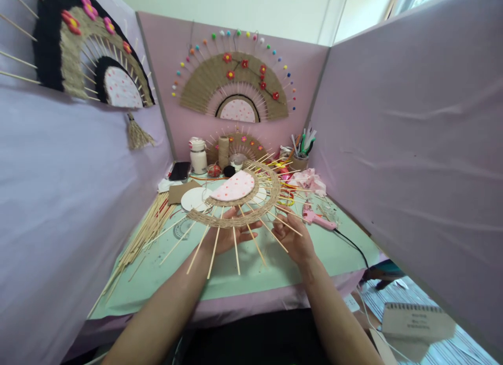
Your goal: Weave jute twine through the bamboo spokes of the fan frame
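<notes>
A half-made fan (271, 197) of thin wooden sticks and woven twine is held above the table, tilted. Its half-round centre is covered in pink dotted fabric (236, 186). The sticks spread outward through a twine band, several pointing toward me. My left hand (230, 236) supports the fan from beneath, its fingers stretched under the sticks and partly hidden by them. At the fan's right side, my right hand (294, 236) has its fingers curled in close to the sticks. What those fingers pinch, if anything, is too small to make out.
Loose sticks (137, 234) lie at left near a protractor (181, 229), a white disc (194, 199) and a phone (179, 171). A pink glue gun (320, 218) with a black cord rests at right. Behind stand a white bottle (198, 156), a twine roll (223, 153) and a tool pot (301, 160).
</notes>
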Available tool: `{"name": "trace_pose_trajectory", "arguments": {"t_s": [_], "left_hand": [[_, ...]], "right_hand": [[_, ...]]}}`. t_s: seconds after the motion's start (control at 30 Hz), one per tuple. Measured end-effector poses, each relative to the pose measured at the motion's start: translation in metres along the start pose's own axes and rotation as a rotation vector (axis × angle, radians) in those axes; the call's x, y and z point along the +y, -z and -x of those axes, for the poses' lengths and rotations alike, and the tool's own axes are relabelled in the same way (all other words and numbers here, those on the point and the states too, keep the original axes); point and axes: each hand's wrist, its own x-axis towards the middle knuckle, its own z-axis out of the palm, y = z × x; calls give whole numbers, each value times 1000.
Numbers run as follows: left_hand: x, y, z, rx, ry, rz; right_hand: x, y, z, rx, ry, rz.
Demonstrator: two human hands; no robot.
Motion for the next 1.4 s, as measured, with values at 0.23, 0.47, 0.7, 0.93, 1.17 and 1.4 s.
{"name": "trace_pose_trajectory", "arguments": {"t_s": [0.23,0.47,0.7,0.93,1.17,1.4], "left_hand": [[5,-5,-1,129,-44,35],[9,-7,-1,260,-147,73],[10,-3,-2,260,-156,79],[9,-2,-1,187,-168,71],[10,-7,2,183,-148,44],[6,4,5,72,-84,27]], "right_hand": [[-11,10,5,1,26,98],[-34,16,12,6,156,311],[-52,3,28,16,336,411],[-49,-5,24,139,301,238],[-33,-1,0,250,93,136],[-17,-11,-37,301,128,118]]}}
